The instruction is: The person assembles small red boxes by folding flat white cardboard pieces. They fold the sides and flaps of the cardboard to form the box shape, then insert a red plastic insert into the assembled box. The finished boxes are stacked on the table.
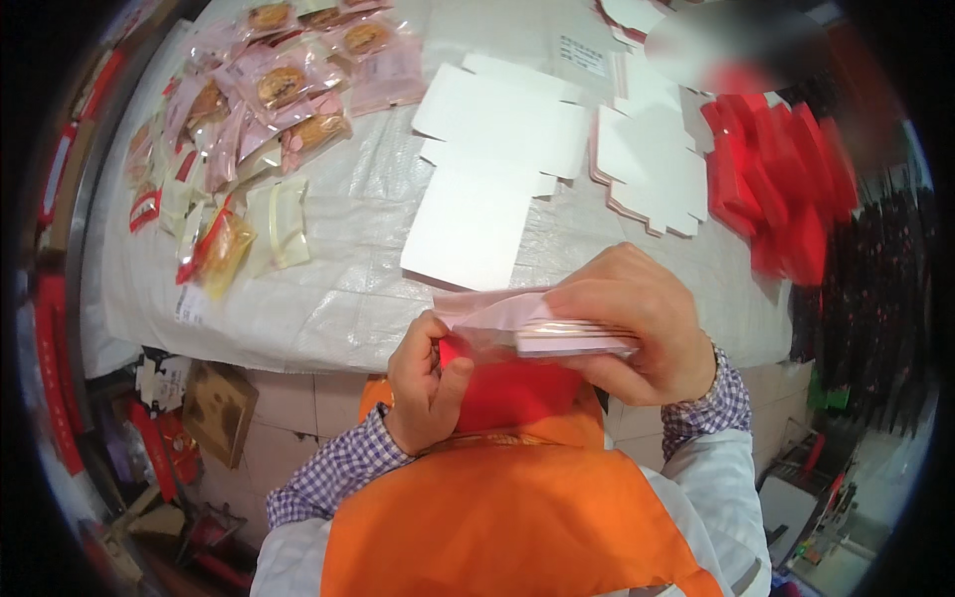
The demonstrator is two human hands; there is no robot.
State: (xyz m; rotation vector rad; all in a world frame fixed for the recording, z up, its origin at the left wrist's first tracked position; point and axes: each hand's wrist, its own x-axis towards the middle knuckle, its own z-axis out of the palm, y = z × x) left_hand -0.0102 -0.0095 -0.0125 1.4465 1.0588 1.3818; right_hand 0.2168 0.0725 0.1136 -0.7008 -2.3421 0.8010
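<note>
Hands, pink packet over red box, cardboard beyond, wrapped pastries

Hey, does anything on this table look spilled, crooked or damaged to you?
Nothing looks spilled or clearly damaged. The wrapped pastries at left lie in a loose heap, and the red packets at right overlap at uneven angles, untidy beside the flat white carton blanks.

One bare left hand and one bare right hand made two; there were two purple-and-white checked cloth cuffs, one orange cloth apron, one bright red, flat-sided container, one lone flat white cardboard blank, at least five clear-wrapped round brown biscuits, and several red, flat-sided packages, too blurred to count.
</note>
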